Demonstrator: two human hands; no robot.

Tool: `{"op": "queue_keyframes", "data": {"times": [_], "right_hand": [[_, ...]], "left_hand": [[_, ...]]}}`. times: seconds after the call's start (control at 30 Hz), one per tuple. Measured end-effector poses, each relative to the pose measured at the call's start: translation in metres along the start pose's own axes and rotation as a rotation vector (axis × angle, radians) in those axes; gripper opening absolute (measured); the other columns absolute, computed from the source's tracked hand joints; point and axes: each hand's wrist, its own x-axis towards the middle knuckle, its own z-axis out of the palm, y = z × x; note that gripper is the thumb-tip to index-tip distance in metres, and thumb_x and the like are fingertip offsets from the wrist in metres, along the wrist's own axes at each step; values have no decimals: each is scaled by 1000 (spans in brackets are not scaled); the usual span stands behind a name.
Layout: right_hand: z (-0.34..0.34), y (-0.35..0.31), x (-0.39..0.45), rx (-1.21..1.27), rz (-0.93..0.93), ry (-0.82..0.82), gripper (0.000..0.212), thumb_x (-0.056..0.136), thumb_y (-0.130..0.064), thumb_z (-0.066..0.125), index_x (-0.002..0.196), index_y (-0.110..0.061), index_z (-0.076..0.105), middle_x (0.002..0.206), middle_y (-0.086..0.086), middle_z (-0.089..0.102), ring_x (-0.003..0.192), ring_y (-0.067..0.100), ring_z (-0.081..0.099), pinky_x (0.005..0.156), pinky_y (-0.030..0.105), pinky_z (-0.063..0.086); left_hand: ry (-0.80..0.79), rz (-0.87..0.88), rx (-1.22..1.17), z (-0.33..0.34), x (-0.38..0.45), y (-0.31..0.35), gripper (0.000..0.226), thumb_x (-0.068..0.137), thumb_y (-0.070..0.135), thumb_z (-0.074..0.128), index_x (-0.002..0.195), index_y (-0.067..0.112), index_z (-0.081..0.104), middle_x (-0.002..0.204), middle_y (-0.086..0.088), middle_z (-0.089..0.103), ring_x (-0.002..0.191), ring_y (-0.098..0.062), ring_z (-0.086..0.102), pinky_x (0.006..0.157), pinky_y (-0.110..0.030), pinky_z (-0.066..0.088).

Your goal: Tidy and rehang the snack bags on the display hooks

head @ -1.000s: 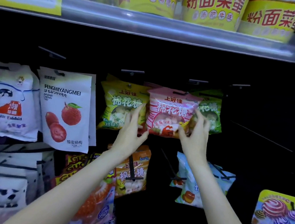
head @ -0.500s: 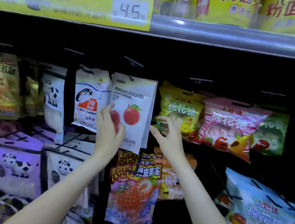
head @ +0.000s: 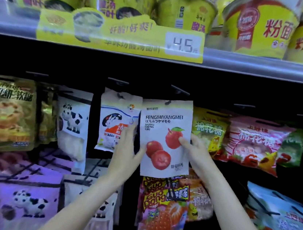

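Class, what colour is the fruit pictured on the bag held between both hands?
Red, on a white FENGMIYANGMEI bag; clearest in the head view.

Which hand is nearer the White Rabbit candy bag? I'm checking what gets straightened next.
Left. The left hand overlaps the White Rabbit bag's right edge; the right hand is at the far side of the red-fruit bag between them.

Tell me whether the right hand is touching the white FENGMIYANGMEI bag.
Touching. The head view shows the right hand with its thumb laid across the front of the FENGMIYANGMEI bag at its right edge, over the red fruit picture.
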Motion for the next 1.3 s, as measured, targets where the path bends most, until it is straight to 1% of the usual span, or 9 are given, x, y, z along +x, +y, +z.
{"op": "queue_keyframes", "data": {"times": [0.17, 0.43, 0.53, 0.63, 0.73, 0.87, 1.03, 1.13, 1.3], "right_hand": [[5, -5, -7, 46, 63, -37, 24, 95, -9, 47, 112, -2, 62, 113, 10, 68, 104, 25, 64, 87, 34, 54], [29, 1, -22, 32, 70, 197, 23, 94, -7, 51, 113, -3, 62, 107, 4, 68, 93, 13, 64, 69, 17, 49], [31, 1, -24, -98, 60, 444, 25, 92, -14, 56, 116, -6, 61, 120, 6, 60, 108, 17, 56, 85, 25, 42], [51, -5, -42, -318, -186, 737, 16, 93, -13, 54, 108, -9, 59, 117, 4, 52, 96, 5, 53, 75, 8, 39], [93, -13, -54, -373, -386, 488, 15, 92, -5, 52, 105, -12, 54, 107, 0, 53, 86, -11, 53, 72, 4, 42], [138, -7, -45, -509, -352, 147, 32, 92, -6, 50, 121, -18, 46, 120, 0, 51, 104, 1, 53, 91, 17, 45], [151, 18, -36, -665, -285, 202, 52, 92, -9, 50, 139, -13, 28, 132, -2, 40, 122, 8, 40, 93, 13, 31], [152, 17, -24, -564, -140, 220, 60, 92, -8, 51, 143, -8, 19, 143, 5, 35, 132, 16, 34, 97, 11, 24], [156, 9, 2, -344, -37, 248, 53, 92, -21, 56, 139, -13, 31, 139, 1, 43, 127, 15, 43, 99, 21, 37]], "left_hand": [[-98, 64, -111, 3, -1, 1, 53, 95, 28, 51, 142, 19, 29, 131, 8, 45, 114, 1, 41, 82, -8, 30], [-127, 54, -214, -14, -5, -10, 57, 92, 11, 53, 143, 17, 27, 138, 3, 47, 121, -15, 48, 94, -21, 38], [-70, 25, -216, -29, -10, -13, 53, 93, 10, 49, 142, 19, 30, 128, 2, 51, 104, -3, 53, 86, -22, 47], [83, -2, -190, -48, -12, -25, 50, 90, 2, 50, 137, 15, 36, 119, -2, 47, 96, -2, 48, 83, -13, 42], [182, -85, -156, -66, -1, -45, 58, 86, 1, 57, 138, 15, 34, 128, 0, 35, 112, -9, 40, 90, -13, 35], [20, -170, -180, -80, 14, -63, 77, 86, 11, 64, 147, 21, 17, 145, -2, 29, 127, -13, 36, 99, -26, 31], [-126, -180, -321, -88, 36, -60, 80, 89, 25, 61, 149, 26, 8, 143, 8, 35, 128, -6, 37, 104, -30, 34], [-86, -229, -426, -89, 41, -57, 65, 93, 18, 55, 144, 29, 16, 128, 16, 37, 117, -1, 38, 89, -13, 38], [-41, -310, -476, -77, 40, -64, 38, 92, 20, 57, 125, 19, 38, 115, 20, 46, 104, 7, 47, 74, 0, 39]]}}
